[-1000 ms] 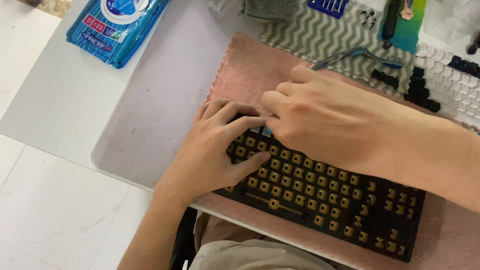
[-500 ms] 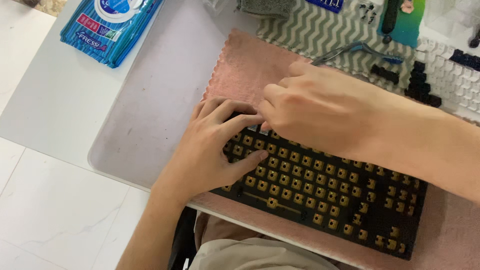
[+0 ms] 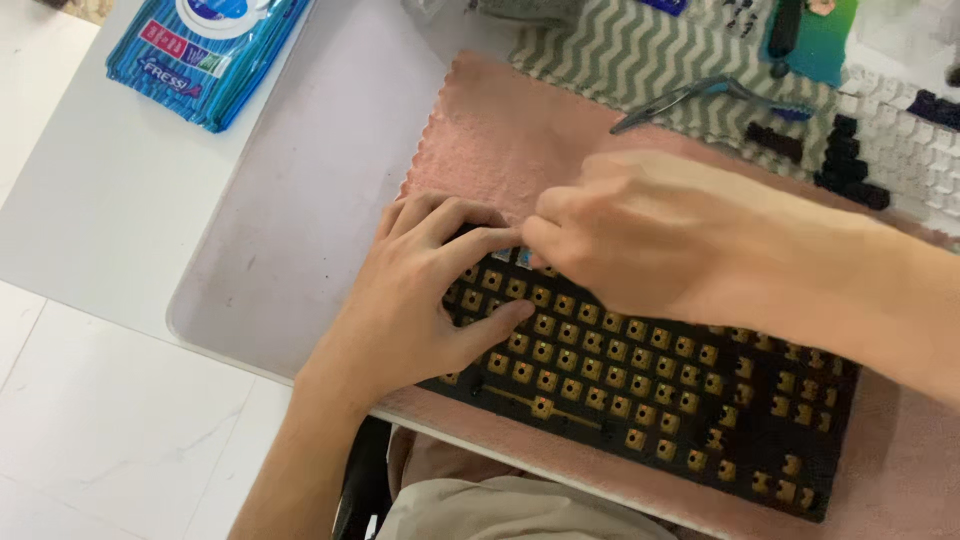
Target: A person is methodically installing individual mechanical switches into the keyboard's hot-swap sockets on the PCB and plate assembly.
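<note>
A black keyboard (image 3: 650, 390) with its keycaps off shows rows of yellow-brown switches. It lies on a pink cloth (image 3: 500, 130) at the table's near edge. My left hand (image 3: 420, 300) rests on the keyboard's left end with fingers bent and thumb on the switches. My right hand (image 3: 660, 235) reaches in from the right over the upper left rows. Its fingertips are pinched together at the top row, touching my left index finger. A small bluish bit shows under them; what they hold is hidden.
A blue pack of wipes (image 3: 210, 50) lies at the far left of the white table (image 3: 110, 200). A grey zigzag mat (image 3: 620, 60) behind the cloth carries metal tweezers (image 3: 690, 95), black keycaps (image 3: 850, 165), white keycaps (image 3: 905, 140) and a green card (image 3: 815, 35).
My right hand has edged slightly left and down along the top row. My left hand stays on the keyboard's left end.
</note>
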